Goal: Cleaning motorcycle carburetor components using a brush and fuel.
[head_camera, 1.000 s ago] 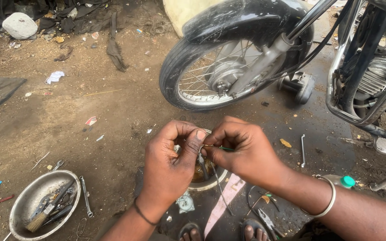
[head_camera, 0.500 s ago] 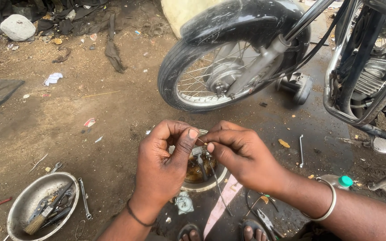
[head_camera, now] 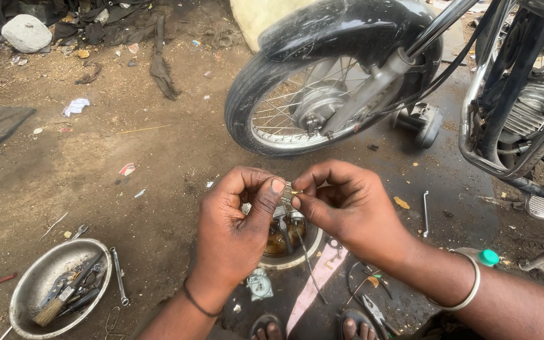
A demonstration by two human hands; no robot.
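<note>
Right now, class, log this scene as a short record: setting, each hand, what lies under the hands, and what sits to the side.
Setting: dirt ground beside a motorcycle front wheel
Left hand: fingertips pinch a tiny part, too small to identify
Right hand: pinches the same part from the other side
Below hands: small bowl of dark liquid
Side: metal bowl with a brush and tools

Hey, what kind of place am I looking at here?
Probably an open-air roadside motorcycle repair spot: a spoked black motorcycle front wheel stands on oil-stained bare dirt ground, and a round metal bowl of tools sits nearby.
</note>
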